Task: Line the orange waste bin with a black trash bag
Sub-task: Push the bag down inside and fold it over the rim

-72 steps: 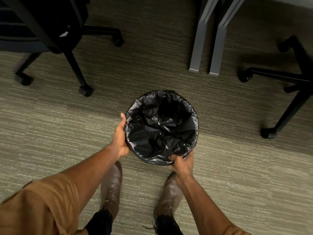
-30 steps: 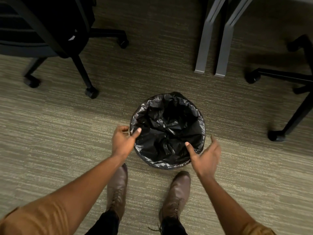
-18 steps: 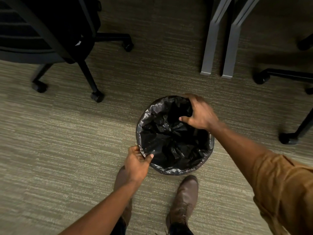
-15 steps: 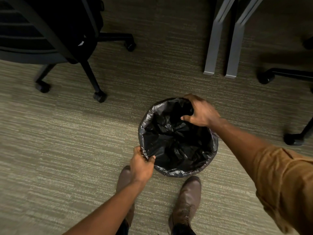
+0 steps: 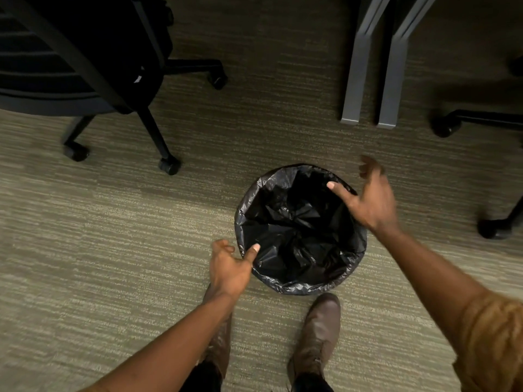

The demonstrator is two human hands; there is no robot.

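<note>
A round waste bin stands on the carpet in front of my feet, fully covered by a crinkled black trash bag (image 5: 297, 224) folded over its rim (image 5: 300, 288); no orange shows. My left hand (image 5: 229, 267) hovers at the bin's near-left edge, fingers apart, thumb tip close to the bag's rim, holding nothing. My right hand (image 5: 368, 199) is over the far-right rim, fingers spread and motion-blurred, gripping nothing.
A black office chair (image 5: 85, 66) with castors stands at the back left. Two grey desk legs (image 5: 373, 80) stand behind the bin. Another chair's base and castors (image 5: 481, 123) are at the right. My brown shoes (image 5: 319, 329) are just in front of the bin.
Both hands have let go of the bag's rim. The right hand lifted off the far edge and moved right; the left hand opened at the near-left edge.
</note>
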